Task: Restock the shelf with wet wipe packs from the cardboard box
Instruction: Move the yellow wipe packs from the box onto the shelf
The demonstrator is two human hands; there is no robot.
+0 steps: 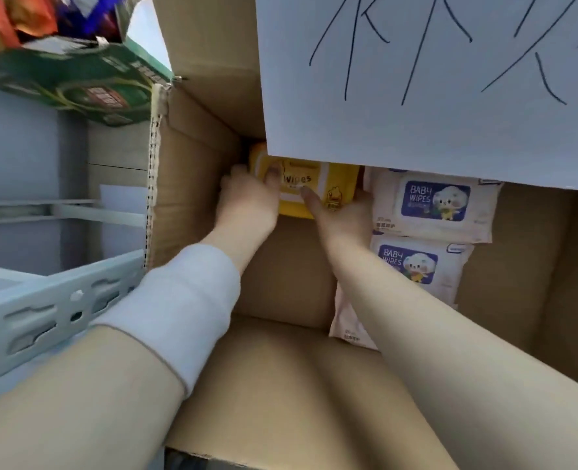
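Brown cardboard fills most of the view: an open cardboard box (192,164) seen from above, with a pale metal shelf (43,313) just beside it on the left and a green carton (77,83) on an upper level of that shelf. A white sheet (416,96) with dark pen strokes hangs over the far right part of the box and hides what lies beneath it.

Both arms reach down into the box. The left hand (247,201), coming out of a white sleeve (186,300), grips the left end of a yellow pack (318,184) of wipes at the far side of the box floor, thumb laid on its top face. The right hand (342,215) holds the pack's right end, its fingers (309,198) curled over the near edge and side. The pack's far edge is tucked under the white sheet. Just right of it lie pink baby wipes packs (433,201), one behind another, touching the right forearm.

The step in hand looks like the pick-up: the pack is grasped but sits low in the box, not yet lifted. The next move probably calls for drawing it toward the near side to clear the overhanging sheet, raising it over the box's left wall, then carrying it left to the shelf. Many packs are left, so the restocking seems far from done.
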